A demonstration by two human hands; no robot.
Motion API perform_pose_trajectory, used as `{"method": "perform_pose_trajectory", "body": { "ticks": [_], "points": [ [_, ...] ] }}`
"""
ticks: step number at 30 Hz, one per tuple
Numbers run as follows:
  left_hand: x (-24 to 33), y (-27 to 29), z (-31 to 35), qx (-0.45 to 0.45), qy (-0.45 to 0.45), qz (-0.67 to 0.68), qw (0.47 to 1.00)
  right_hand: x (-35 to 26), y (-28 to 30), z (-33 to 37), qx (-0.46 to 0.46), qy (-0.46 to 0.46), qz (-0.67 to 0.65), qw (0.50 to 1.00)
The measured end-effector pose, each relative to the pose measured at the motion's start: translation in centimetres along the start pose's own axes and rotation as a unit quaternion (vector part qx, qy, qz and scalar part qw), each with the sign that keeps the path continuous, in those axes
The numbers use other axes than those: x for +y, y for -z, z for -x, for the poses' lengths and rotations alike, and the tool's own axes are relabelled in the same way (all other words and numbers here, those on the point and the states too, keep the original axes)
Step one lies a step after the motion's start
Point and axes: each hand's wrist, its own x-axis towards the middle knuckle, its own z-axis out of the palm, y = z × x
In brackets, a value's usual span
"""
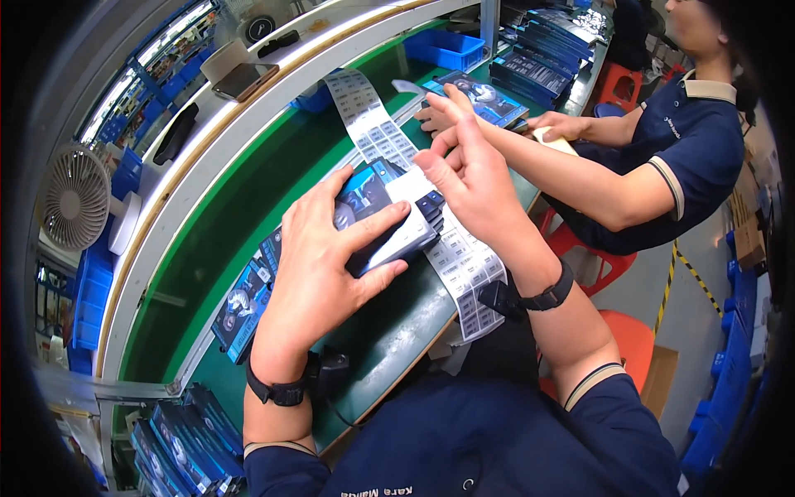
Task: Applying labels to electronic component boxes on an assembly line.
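My left hand (319, 248) is spread over a blue and black printed box (364, 199), with its index finger and thumb along the box's white side. The box stands at a slant over the green table. Just right of it, my right hand (484, 178) hovers with thumb and fingers apart and half bent; I see nothing between them. A long sheet of small white labels (468, 269) runs beneath the box and down past the table edge. Its upper stretch lies beyond the box. Small dark pieces (431, 207) show at the box's right end, partly hidden.
A co-worker (671, 157) sits at the right, one arm reaching over another printed box (480, 99). Stacked boxes (538, 62) stand at the far end. More boxes (178, 447) fill the lower left. A blue bin (445, 50) and a white fan (74, 197) are nearby.
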Motion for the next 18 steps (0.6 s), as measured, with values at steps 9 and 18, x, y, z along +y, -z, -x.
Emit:
{"method": "perform_pose_trajectory", "body": {
  "ticks": [9, 18],
  "points": [
    [2.4, 0.3, 1.5, 0.078, -0.043, 0.052, 0.995, -4.1, -1.8, 2.5, -0.047, -0.075, -0.418, 0.904],
    [3.6, 1.0, 3.5, 0.149, -0.076, 0.048, 0.985, -6.7, -3.6, 4.7, -0.184, -0.193, -0.565, 0.781]
  ]
}}
